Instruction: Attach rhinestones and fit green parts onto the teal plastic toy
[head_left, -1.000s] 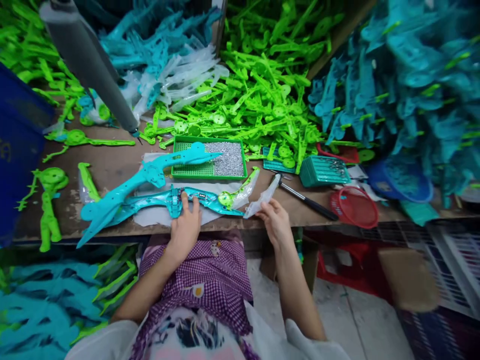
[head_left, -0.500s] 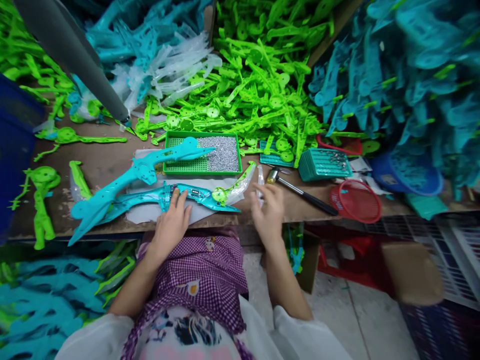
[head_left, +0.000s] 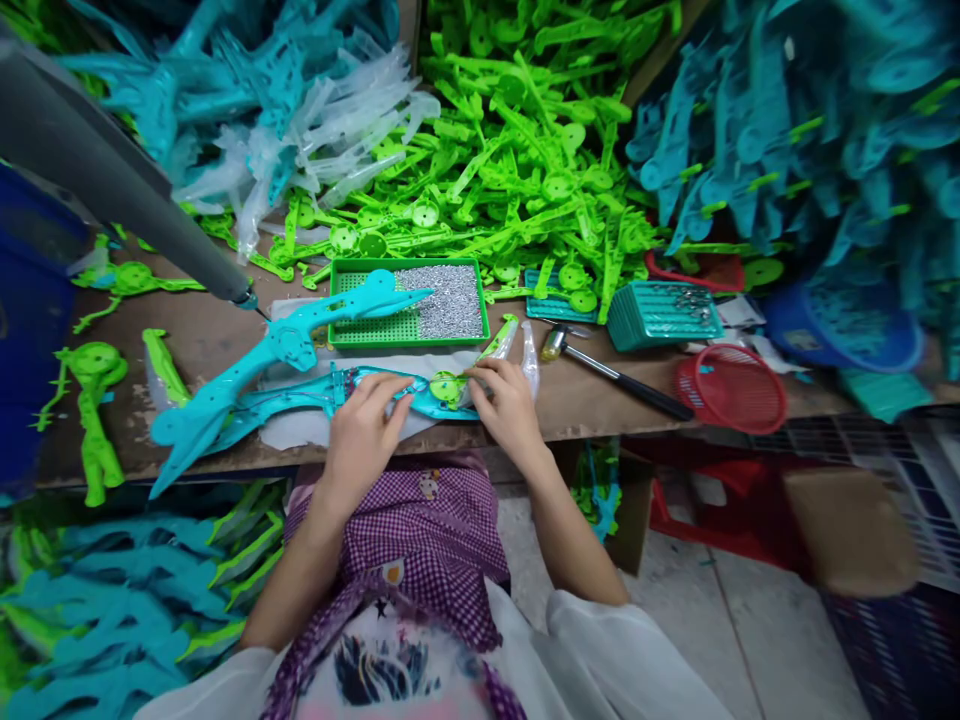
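A long blue plastic shell (head_left: 285, 396) lies on a pale cloth at the table's front edge. Over its middle is my left hand (head_left: 365, 415), thumb and fingers bent towards each other at a small part I cannot make out. My right hand (head_left: 506, 400) rests at the shell's right end, its bent fingertips touching the green round piece (head_left: 448, 388) with a clear-and-green arm. A second blue shell (head_left: 289, 340) lies behind, its tip over a green tray (head_left: 360, 330) of small silver pieces (head_left: 450, 300). Right of my right hand lies a clear plastic piece (head_left: 530, 358).
A hammer (head_left: 622, 378) lies to the right, beside a red basket (head_left: 731, 390) and stacked teal trays (head_left: 660, 315). Green parts (head_left: 525, 180) are heaped behind. A grey tool arm (head_left: 150, 190) hangs over the left side.
My right hand has moved left from near the clear piece onto the green round piece. My left hand has shifted slightly right along the shell. The view has shifted a little.
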